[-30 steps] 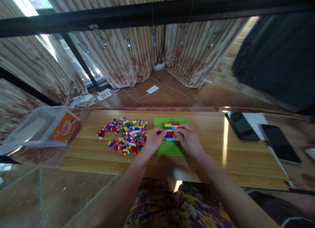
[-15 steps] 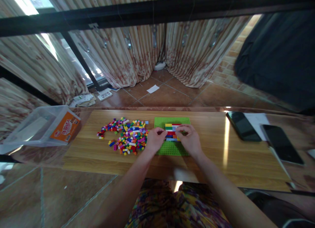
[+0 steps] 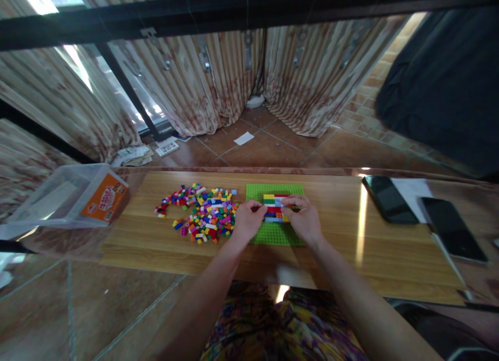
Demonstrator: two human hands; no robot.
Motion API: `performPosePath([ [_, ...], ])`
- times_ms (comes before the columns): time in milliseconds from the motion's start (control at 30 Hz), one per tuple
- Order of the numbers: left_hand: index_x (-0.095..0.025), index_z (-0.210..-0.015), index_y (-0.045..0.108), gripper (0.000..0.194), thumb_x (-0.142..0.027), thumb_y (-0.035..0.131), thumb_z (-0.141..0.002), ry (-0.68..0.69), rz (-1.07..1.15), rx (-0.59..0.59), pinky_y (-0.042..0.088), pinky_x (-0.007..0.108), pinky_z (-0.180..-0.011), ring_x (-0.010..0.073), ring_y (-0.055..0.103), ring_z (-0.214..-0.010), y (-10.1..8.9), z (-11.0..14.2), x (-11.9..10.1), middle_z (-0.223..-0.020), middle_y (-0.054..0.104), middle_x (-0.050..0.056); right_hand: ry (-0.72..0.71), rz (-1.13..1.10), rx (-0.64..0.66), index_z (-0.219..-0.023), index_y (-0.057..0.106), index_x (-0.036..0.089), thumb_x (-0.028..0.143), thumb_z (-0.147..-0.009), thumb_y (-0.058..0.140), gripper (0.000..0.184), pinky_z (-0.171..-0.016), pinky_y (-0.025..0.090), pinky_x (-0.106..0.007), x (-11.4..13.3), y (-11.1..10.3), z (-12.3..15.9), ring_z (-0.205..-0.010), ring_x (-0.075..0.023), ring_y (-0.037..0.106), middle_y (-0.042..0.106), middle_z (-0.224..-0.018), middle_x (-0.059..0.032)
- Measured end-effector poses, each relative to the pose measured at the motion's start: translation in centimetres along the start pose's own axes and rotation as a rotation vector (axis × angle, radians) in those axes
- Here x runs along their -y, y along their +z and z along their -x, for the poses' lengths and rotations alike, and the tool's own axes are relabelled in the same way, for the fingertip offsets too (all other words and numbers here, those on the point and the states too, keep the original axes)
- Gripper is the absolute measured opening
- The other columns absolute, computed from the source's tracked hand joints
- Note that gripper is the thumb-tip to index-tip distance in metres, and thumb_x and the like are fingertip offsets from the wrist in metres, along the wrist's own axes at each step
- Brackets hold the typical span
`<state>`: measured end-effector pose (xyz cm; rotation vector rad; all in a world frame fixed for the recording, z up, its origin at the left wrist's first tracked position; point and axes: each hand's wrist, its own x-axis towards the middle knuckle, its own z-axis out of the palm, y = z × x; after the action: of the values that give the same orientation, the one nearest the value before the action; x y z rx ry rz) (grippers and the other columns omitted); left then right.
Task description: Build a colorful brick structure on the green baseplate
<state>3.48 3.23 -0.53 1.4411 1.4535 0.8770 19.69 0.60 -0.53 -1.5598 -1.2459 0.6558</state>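
A block of coloured toy bricks (image 3: 275, 209), with yellow, green, white, red and blue rows, stands on a green baseplate (image 3: 276, 236). My left hand (image 3: 248, 219) is at the block's left side, thumb and forefinger pinched against its edge. On the opposite side, my right hand (image 3: 303, 215) has its fingers closed at the block's right edge and covers part of it. Whether either hand also holds a single loose brick is too small to see. A pile of loose bricks (image 3: 210, 214) lies just left of the baseplate, close to my left hand.
The wooden board (image 3: 339, 257) carries it all. A clear plastic box (image 3: 50, 200) with an orange label stands at the far left. Two dark phones, one black phone (image 3: 390, 201) and another phone (image 3: 454, 229), lie at the right by white paper (image 3: 411, 192).
The whole view has shifted slightly. Both hands stay at the sides of the brick block, with hardly any visible movement of the fingers.
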Motion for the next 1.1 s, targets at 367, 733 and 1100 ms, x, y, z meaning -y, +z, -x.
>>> performPosePath([
  [367,-0.016,-0.066,0.066,0.012,-0.024,0.064,-0.075,-0.020,-0.005,-0.054,0.046,0.025,-0.061,0.0143,0.061,-0.063,0.3,0.2,-0.7,-0.060,0.064,0.002,-0.069,0.033,0.032,-0.078,0.072,0.021,0.028,-0.072,0.062,0.013,-0.085,0.051,-0.037,-0.1,-0.1,0.1,-0.093,-0.0201,0.060,0.062,-0.098,-0.0066],
  [733,-0.017,-0.067,0.059,0.019,-0.031,0.055,-0.079,-0.042,0.187,-0.079,0.043,0.022,-0.050,0.0107,0.055,-0.049,-2.9,1.0,-2.3,-0.054,0.056,-0.003,-0.012,-0.023,-0.096,-0.084,0.071,0.019,0.039,-0.077,0.060,0.024,-0.079,0.051,-0.038,-0.3,-1.9,0.3,-0.083,-0.0208,0.064,0.070,-0.089,-0.0064],
  [1100,-0.019,-0.076,0.065,0.017,-0.035,0.064,-0.072,-0.069,0.033,-0.280,0.041,0.021,-0.057,0.0113,0.054,-0.057,-13.5,8.6,1.9,-0.062,0.061,-0.002,-0.033,0.335,-0.150,-0.084,0.070,0.021,0.042,-0.080,0.056,0.025,-0.079,0.051,-0.040,-4.1,-7.7,4.6,-0.085,-0.0244,0.065,0.071,-0.091,-0.0080],
])
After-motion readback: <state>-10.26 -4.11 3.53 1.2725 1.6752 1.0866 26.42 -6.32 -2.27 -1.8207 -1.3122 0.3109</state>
